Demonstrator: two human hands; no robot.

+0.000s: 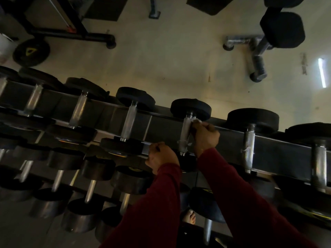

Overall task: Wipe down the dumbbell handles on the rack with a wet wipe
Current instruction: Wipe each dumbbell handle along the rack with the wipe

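A dark metal rack point(279, 149) runs across the view with several black-ended dumbbells on its top tier. My right hand point(206, 135) presses a white wet wipe point(196, 121) against the right side of a silver dumbbell handle point(185, 135), near its upper end. My left hand point(162, 156) is closed on the rack's front rail, just left of that handle's lower end. Neighbouring handles stand to the left point(129, 120) and to the right point(249, 149). Both arms wear dark red sleeves.
Lower tiers hold more dumbbells point(93, 178) at the bottom left. Beyond the rack lie pale floor, a black weight plate point(31, 51), a black machine frame point(71, 34) and a padded bench on a metal base point(258, 56). A bare foot point(189, 216) shows below.
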